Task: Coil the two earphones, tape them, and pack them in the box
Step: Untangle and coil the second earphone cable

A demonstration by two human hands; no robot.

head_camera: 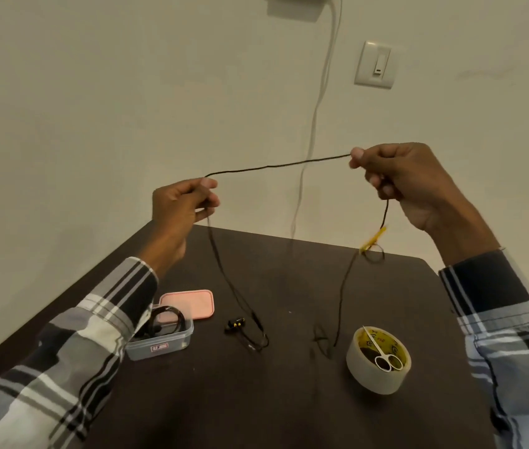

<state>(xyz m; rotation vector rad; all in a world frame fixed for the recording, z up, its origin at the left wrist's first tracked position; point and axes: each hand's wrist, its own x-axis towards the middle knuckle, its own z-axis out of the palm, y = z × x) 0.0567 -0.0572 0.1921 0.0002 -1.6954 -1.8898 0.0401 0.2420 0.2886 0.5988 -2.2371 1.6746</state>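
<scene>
Above dark brown tabletop [289, 400], left hand [180, 205] and right hand [408, 179] each pinch thin black earphone cable [276, 165], stretched between them.

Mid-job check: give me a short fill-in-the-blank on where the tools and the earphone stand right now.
1. The scissors lie on top of the ____.
2. The pink lid lies on the table beside the ____.
3. The black earphone cable is stretched between both ____.
4. The earbuds rest on the ____.

Missing words: tape roll; box; hands; table
</scene>
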